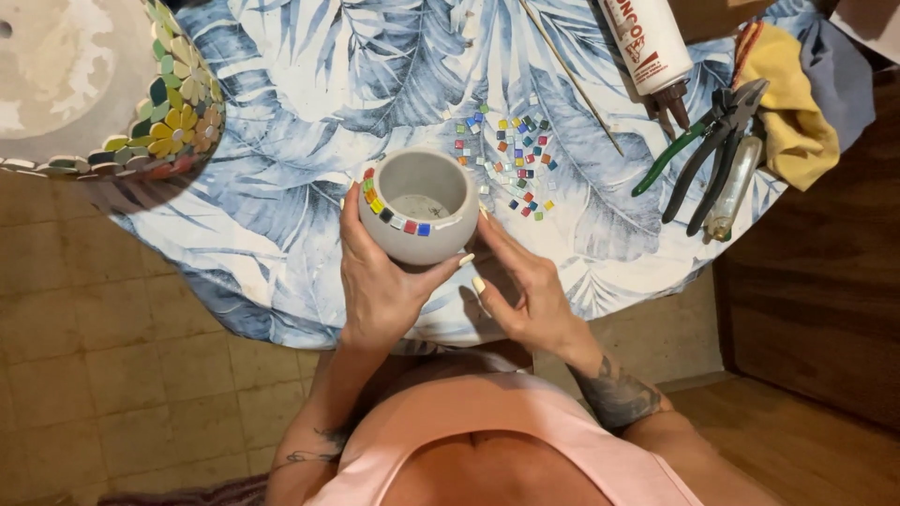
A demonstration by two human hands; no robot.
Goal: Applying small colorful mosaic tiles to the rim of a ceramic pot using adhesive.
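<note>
I am wearing a sleeveless pink top, dark tattoos are showing on both my forearms, and my fingernails (478, 283) are long and pale.

— Premises type?
— A home craft corner, set up for mosaic work, not a commercial workshop. A round table (281, 272) carries a leaf-print blue cloth and stands on worn beige floor tiles (122, 356) beside a dark wooden floor (816, 281).
— Evidence of the trade?
— Loose small coloured tiles (518, 155) scattered on the cloth, a grey pot (419, 220) with a row of tiles along its rim, a large vessel (178, 112) already faced in flower mosaic. Also nippers with green handles (708, 155), an adhesive tube (652, 52), a thin stick (572, 80), a yellow rag (792, 103)
</note>
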